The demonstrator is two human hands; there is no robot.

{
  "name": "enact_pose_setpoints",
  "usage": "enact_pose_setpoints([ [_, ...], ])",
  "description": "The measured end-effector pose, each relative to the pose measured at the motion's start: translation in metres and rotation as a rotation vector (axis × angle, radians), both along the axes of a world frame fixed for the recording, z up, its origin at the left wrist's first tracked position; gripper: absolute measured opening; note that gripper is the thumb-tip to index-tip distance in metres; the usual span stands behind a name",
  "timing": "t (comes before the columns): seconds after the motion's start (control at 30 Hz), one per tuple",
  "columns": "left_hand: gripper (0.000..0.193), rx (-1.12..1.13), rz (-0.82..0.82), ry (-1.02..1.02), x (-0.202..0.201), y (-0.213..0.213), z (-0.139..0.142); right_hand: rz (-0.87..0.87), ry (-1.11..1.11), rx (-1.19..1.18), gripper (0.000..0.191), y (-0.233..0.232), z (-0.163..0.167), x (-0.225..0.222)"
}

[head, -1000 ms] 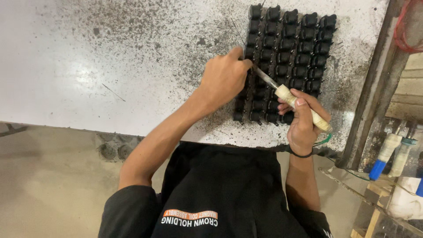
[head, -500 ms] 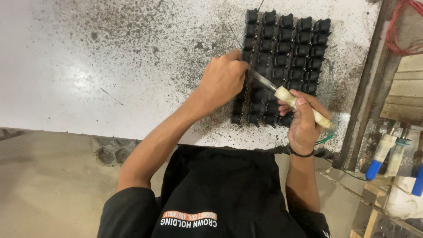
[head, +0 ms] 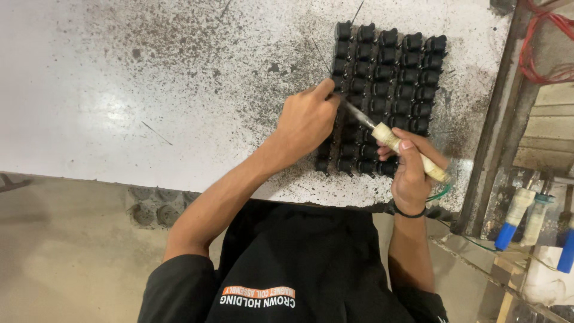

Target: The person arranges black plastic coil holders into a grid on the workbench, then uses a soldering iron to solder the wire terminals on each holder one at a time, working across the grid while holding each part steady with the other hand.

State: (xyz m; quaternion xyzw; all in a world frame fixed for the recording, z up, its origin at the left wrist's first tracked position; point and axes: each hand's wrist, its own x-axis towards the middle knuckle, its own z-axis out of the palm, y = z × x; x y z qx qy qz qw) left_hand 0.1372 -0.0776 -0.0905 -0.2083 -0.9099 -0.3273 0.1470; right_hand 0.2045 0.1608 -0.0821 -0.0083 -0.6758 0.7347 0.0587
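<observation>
A block of several small black moulded parts (head: 388, 78) lies in rows on a white, black-speckled table (head: 149, 90). My left hand (head: 308, 119) rests on the block's left side, fingers curled over one black part at its edge. My right hand (head: 412, 170) is closed around a knife (head: 397, 143) with a pale wrapped handle. Its metal blade points up and left, and the tip meets the part under my left fingers. A dark band circles my right wrist.
A metal frame rail (head: 499, 119) runs along the table's right edge, with red cable (head: 547, 42) beyond it. White tubes with blue caps (head: 514, 218) stand at the lower right. A grey patterned mat (head: 155, 206) lies on the floor under the table's front edge.
The view has shifted slightly, so the block sits a little higher in the picture. Both hands keep their grip and the blade stays at the same part.
</observation>
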Motion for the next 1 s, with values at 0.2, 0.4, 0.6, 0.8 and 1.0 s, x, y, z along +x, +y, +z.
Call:
enact_pose_setpoints([
  [0.2,0.015,-0.039,-0.002,-0.095,-0.003,-0.002,0.004,-0.023,0.0,0.034,0.026,0.0,0.001,-0.002],
  [0.4,0.013,-0.076,-0.02,-0.079,-0.008,-0.001,0.003,0.004,0.033,0.055,0.026,-0.001,0.002,0.0],
  [0.6,0.015,-0.118,-0.069,-0.113,-0.012,-0.002,0.031,0.07,0.068,-0.044,0.024,0.018,0.021,-0.016],
  [0.8,0.016,0.178,-0.126,0.139,-0.006,-0.019,0.093,-0.051,-0.019,-0.019,0.027,0.005,0.009,-0.021],
  [1.0,0.031,-0.011,0.006,0.152,-0.039,-0.01,0.058,-0.092,-0.008,-0.047,0.026,-0.008,-0.007,-0.019],
])
